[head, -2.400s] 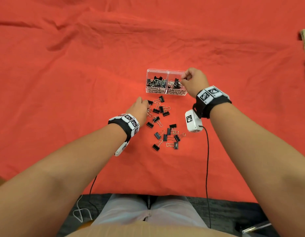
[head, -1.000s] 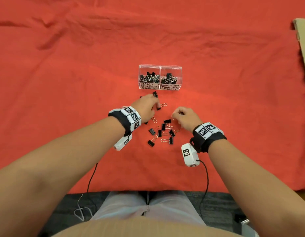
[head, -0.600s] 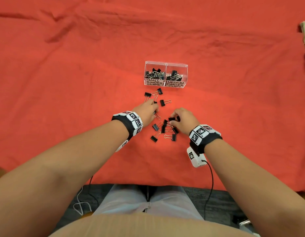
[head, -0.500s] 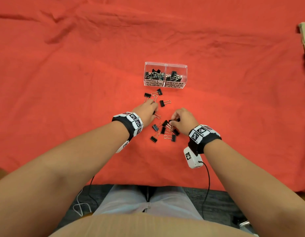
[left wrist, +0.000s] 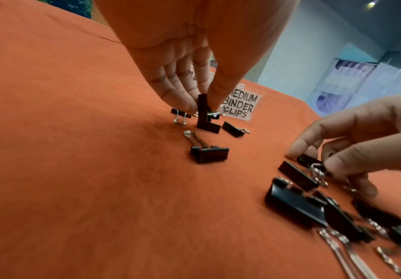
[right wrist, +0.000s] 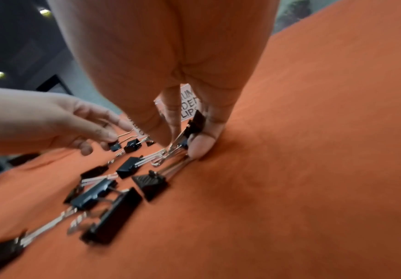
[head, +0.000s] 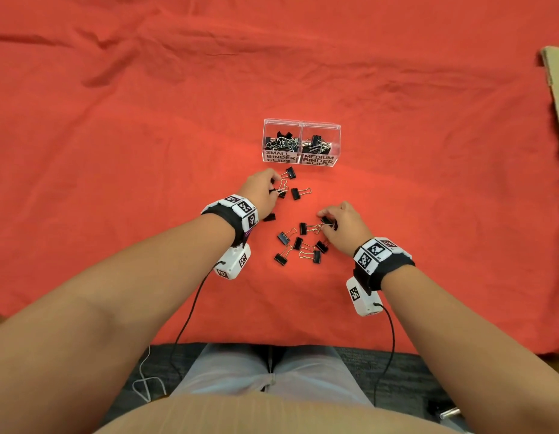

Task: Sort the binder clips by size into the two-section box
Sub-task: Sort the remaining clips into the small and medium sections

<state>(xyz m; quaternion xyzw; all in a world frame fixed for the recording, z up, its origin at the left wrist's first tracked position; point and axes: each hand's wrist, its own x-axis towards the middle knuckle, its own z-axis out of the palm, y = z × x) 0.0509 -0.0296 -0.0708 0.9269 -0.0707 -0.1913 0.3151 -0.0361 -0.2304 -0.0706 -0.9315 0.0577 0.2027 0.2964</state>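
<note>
My left hand [left wrist: 189, 62] pinches a small clip [left wrist: 203, 109] stood upright, long axis vertical; my right hand [right wrist: 177, 79] pinches a tilted clip [right wrist: 195, 123], wire handles pointing down-left.

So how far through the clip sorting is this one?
Partly done. Both sections of the clear box already hold clips. In hand: the left hand pinches a clip near the box, and the right hand pinches another clip at the nearer pile. Left: about a dozen loose clips on the red cloth.
</note>
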